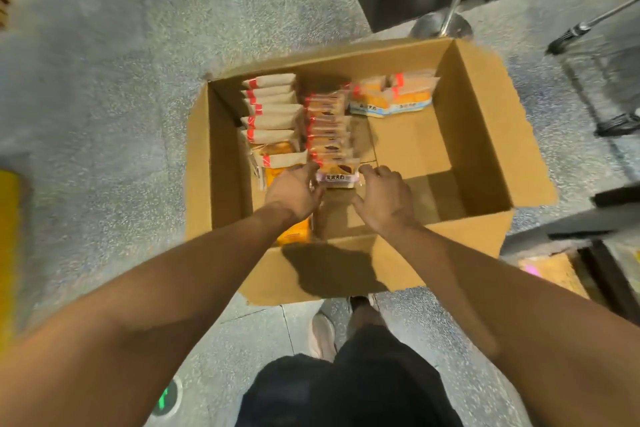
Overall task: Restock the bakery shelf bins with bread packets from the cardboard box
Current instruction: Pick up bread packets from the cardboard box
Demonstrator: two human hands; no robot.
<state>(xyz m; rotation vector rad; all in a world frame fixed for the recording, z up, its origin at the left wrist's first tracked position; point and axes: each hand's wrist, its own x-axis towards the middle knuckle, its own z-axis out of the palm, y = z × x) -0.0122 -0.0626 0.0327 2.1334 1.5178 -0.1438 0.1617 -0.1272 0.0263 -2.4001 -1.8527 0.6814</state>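
Hands at the nearest bread packet in the cardboard box (485, 149)

Head view: left hand (294, 189) and right hand (384, 198) pinch opposite ends of a clear bread packet (337, 175) — pink-labelled, front of the middle row — inside the open box on the grey floor (104, 97); a paper-wrapped row stands left.

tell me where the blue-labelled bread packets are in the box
In the head view, the blue-labelled packets stand at the far wall of the cardboard box, right of the middle row of packets.
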